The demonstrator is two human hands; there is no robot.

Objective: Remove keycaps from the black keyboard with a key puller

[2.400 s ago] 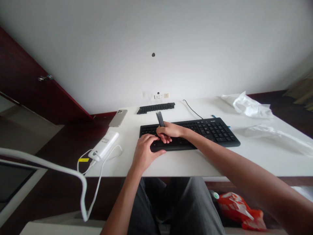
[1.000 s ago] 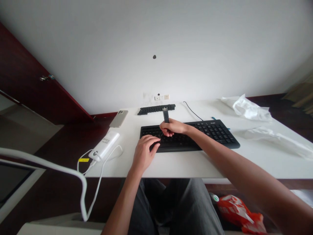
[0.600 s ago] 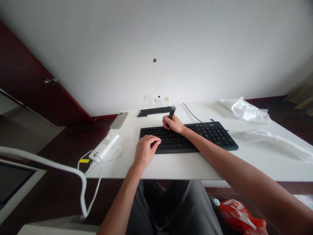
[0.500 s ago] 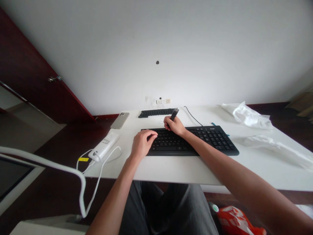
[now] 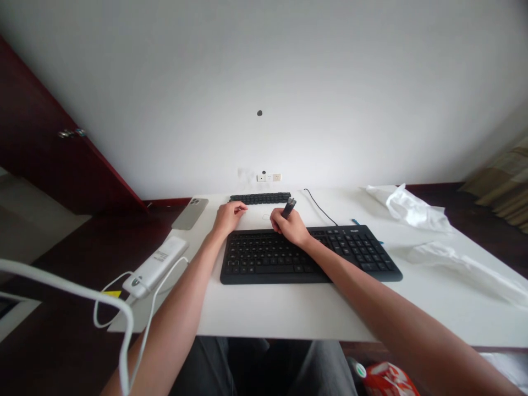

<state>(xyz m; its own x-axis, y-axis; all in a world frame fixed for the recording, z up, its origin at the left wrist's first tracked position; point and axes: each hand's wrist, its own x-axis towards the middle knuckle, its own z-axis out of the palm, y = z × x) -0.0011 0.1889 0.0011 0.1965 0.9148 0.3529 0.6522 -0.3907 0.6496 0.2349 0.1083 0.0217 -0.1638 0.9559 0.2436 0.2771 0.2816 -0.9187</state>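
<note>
A full-size black keyboard (image 5: 264,269) lies on the white desk in front of me. My left hand (image 5: 228,217) is past its upper left corner, beside the near left end of the rows of black keycaps (image 5: 262,198). Its thumb and fingers are curled together in a pinch; whatever may be between them is too small to make out. Above the top edge of the keyboard, my right hand (image 5: 290,224) is closed round a black stick-like tool (image 5: 289,207), whose pale end points up. Its lower end is hidden by the fist.
A phone (image 5: 190,213) and a white power strip (image 5: 155,267) with cables lie to the left. Crumpled white plastic bags (image 5: 416,209) are on the right side of the desk. A black cord (image 5: 322,209) runs back from the keyboard. A wall socket (image 5: 269,177) sits behind.
My left hand has moved from the left part of the keyboard forward to the keycap rows. My right hand keeps the black tool with little movement. The camera view has shifted slightly.
</note>
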